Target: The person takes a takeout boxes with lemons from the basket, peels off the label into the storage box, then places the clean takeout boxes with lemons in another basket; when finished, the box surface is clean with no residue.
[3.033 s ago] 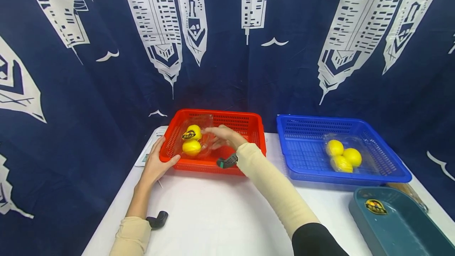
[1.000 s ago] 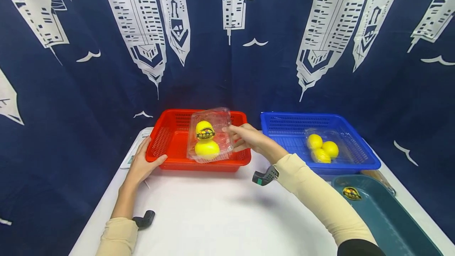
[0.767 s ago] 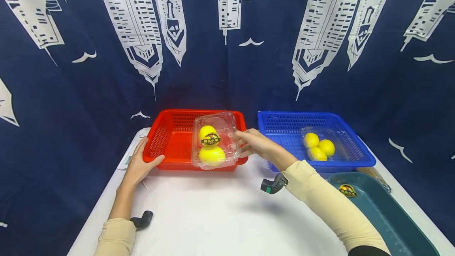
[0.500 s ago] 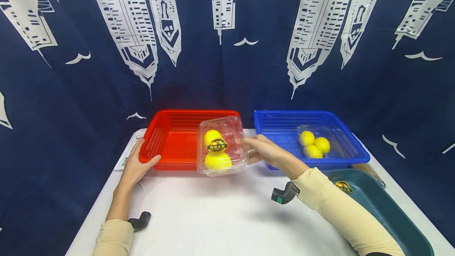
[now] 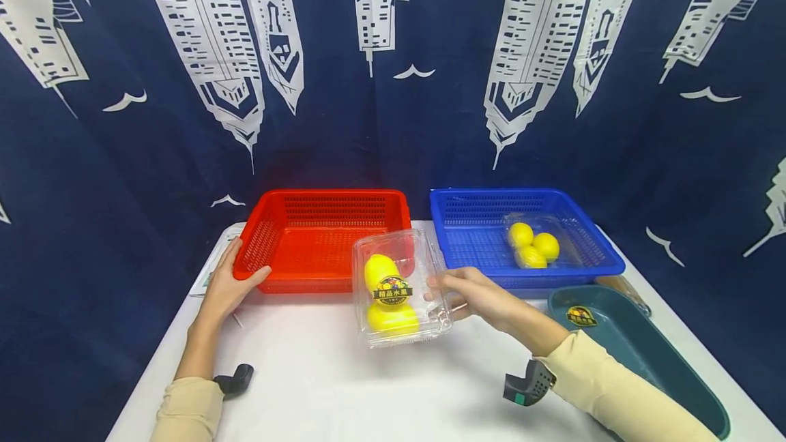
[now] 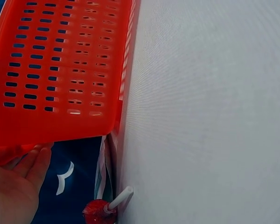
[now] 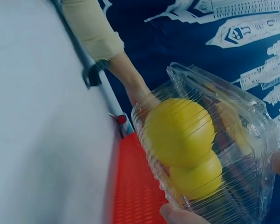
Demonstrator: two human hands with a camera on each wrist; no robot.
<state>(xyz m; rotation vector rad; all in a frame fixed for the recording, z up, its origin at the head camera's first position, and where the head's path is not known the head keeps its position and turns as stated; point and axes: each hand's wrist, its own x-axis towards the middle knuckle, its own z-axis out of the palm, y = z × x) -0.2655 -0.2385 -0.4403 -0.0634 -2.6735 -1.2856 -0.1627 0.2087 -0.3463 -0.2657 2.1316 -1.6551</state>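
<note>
My right hand (image 5: 485,299) pinches the right edge of a clear plastic clamshell box (image 5: 432,251). Thumb and fingertips show at its edge in the right wrist view. Inside the box are two yellow fruits, lemon-like, the upper one (image 5: 379,271) partly behind a black-and-gold label (image 5: 393,290). The box is tilted and held above the table, in front of the red basket (image 5: 319,285). At that basket's front left corner rests my left hand (image 5: 224,285), its fingers fairly straight along the outside and its thumb at the front rim. No fruit shows in the red basket.
Right of the red basket stands a blue basket (image 5: 469,271) with another clear box of yellow fruit (image 5: 545,245). A dark teal tray (image 5: 645,353) bearing a label sits at the right table edge. A lollipop (image 6: 99,212) with a white stick lies by the red basket.
My right hand has lifted the clamshell box out of the red basket and brought it toward me and to the right. My left hand stays at the basket's corner. The view has shifted rightward.
</note>
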